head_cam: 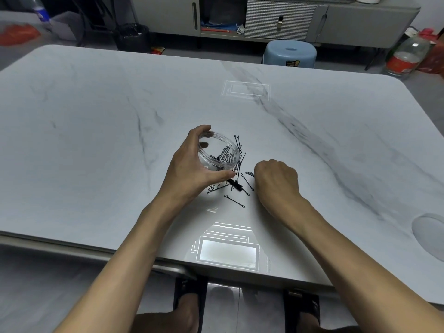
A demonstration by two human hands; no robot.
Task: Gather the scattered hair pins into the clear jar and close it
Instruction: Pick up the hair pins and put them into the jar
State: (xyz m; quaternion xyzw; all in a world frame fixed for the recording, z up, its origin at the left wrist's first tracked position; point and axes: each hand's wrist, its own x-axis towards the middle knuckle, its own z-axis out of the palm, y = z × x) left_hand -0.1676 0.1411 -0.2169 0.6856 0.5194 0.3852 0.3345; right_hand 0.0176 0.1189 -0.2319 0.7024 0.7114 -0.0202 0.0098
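My left hand (192, 164) grips the clear round jar (219, 152) in the middle of the marble table (96, 116), thumb on its near side and fingers over its far rim. The jar has no lid on and is tilted with its mouth toward me; several black hair pins lie inside. More black hair pins (236, 186) are scattered on the table just right of and in front of the jar. One pin (235, 201) lies alone nearest me. My right hand (276, 181) rests knuckles-up beside the pile, fingers curled onto pins (249, 174). A clear lid (430, 234) lies at the table's right edge.
A blue stool (290, 52) stands beyond the far table edge, a grey cabinet (264, 18) behind it. Plastic bottles (408, 54) stand on the floor at the far right. My feet in black sandals (189, 301) show under the near edge.
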